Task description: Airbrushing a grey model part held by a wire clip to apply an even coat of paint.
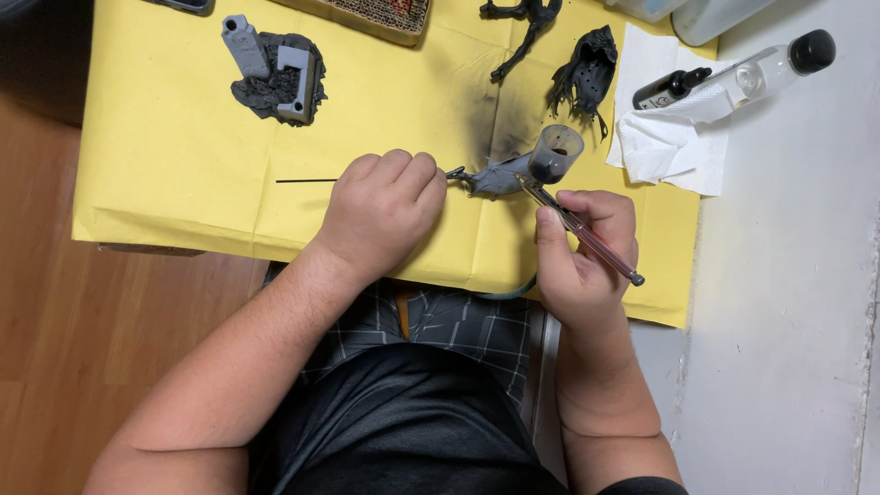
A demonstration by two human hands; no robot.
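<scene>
Open yellow paper (183, 174) left of the left hand (380, 213), up to the grey block piece (275, 69). Crowded to the right: black miniature (585, 71), paper towel (665, 147), two bottles (733, 78).

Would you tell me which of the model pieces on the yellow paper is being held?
The grey piece at the left hand, under the airbrush; the two black pieces lie untouched farther back.
</scene>
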